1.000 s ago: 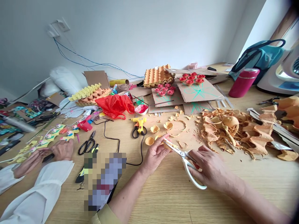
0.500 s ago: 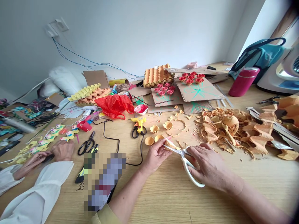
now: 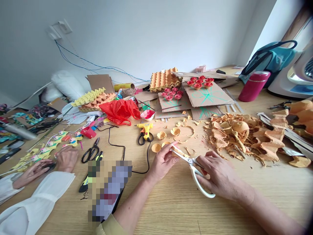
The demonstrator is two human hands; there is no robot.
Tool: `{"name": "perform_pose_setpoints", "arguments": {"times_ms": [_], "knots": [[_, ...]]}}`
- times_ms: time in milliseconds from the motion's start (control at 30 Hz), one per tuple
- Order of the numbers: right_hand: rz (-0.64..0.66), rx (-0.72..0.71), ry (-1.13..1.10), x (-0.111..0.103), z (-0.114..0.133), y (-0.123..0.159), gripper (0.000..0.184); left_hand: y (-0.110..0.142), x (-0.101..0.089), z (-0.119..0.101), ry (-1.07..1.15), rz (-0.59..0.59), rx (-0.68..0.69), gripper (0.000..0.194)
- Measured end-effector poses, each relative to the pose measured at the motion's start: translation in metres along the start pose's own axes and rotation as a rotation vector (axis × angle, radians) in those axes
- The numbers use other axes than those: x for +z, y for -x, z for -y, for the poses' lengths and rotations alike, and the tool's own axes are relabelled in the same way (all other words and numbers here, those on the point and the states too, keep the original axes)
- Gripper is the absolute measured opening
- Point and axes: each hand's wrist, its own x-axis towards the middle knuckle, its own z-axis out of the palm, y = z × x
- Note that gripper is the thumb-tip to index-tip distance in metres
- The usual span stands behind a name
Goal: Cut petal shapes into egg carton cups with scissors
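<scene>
My left hand (image 3: 164, 162) pinches a small orange egg-carton cup (image 3: 178, 150), partly hidden by my fingers and the blades. White-handled scissors (image 3: 201, 182) are in my right hand (image 3: 218, 173), fingers through the loops, with the blades at the cup's rim. Just beyond my left hand lie single cut cups (image 3: 156, 148) and two small stacks of cups (image 3: 175, 131). A curled trimmed strip (image 3: 190, 133) and small scraps lie past the scissors.
Carton scraps (image 3: 230, 133) pile up on the right near a pink bottle (image 3: 254, 86). A yellow glue gun (image 3: 146, 129), black scissors (image 3: 91, 153) and a blurred-out object (image 3: 110, 192) lie left. Red paper flowers (image 3: 198, 83) stand on cardboard behind. A co-worker's hands (image 3: 66, 159) work at far left.
The scissor blades look closer together at the cup's rim, and my right hand has barely shifted. The co-worker's hands have moved slightly. My left hand stays in place.
</scene>
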Motion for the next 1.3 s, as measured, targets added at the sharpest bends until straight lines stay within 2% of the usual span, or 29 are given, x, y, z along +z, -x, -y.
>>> {"name": "perform_pose_setpoints", "arguments": {"times_ms": [133, 333, 400, 733, 967, 1300], "knots": [[-0.01, -0.014, -0.006, 0.001, -0.001, 0.001, 0.024, -0.001, -0.001, -0.003, -0.015, -0.04, 0.085, 0.053], [-0.037, -0.016, 0.005, 0.002, -0.002, 0.002, 0.021, 0.004, 0.003, -0.007, 0.248, 0.001, -0.105, 0.05], [-0.03, 0.002, 0.006, 0.001, -0.002, 0.0, 0.019, 0.004, 0.004, -0.008, 0.277, -0.005, -0.125, 0.047], [-0.005, 0.059, 0.043, 0.0, -0.001, -0.003, 0.014, 0.003, 0.004, -0.003, 0.091, 0.016, -0.088, 0.051], [-0.01, 0.069, 0.075, 0.001, -0.002, -0.003, 0.021, 0.001, 0.004, -0.005, -0.027, -0.05, 0.017, 0.048], [-0.052, 0.019, 0.014, 0.003, -0.003, -0.001, 0.018, 0.002, 0.003, 0.001, -0.016, -0.029, 0.051, 0.051]]}}
